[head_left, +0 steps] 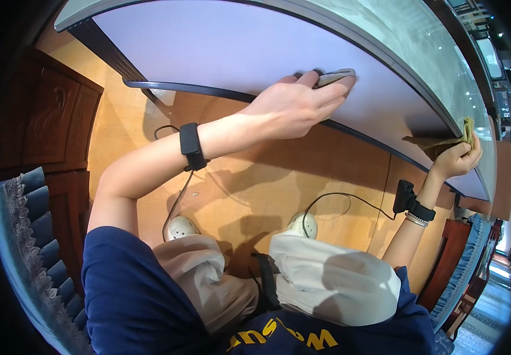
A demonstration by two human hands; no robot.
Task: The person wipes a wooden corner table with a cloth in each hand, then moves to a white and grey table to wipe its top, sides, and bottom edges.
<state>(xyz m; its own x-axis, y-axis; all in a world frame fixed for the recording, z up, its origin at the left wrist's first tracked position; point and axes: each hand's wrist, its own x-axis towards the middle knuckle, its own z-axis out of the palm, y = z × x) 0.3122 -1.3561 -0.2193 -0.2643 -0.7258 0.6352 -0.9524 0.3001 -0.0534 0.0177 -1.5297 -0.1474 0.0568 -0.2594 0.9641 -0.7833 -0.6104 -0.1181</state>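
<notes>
My left hand [302, 103] reaches across and presses a folded greyish cloth [336, 77] onto a pale, glossy panel [208, 44] with a dark rim. Its fingers are closed around the cloth, and part of it is hidden under them. Further right, my right hand [461, 158] pinches an olive-brown cloth [444, 142]. One end of that cloth sticks up above the fingers, while the rest spreads left along the panel near its right end. Black straps [191, 147] with cables are on both wrists.
A greenish, shiny top [409, 35] runs above the panel. Dark carved wooden furniture [42, 112] stands at left, beside a blue lace-trimmed fabric cover [36, 236]. Another blue-covered seat [459, 266] is at right. Cables [350, 194] trail over the wooden floor [232, 207] near my shoes.
</notes>
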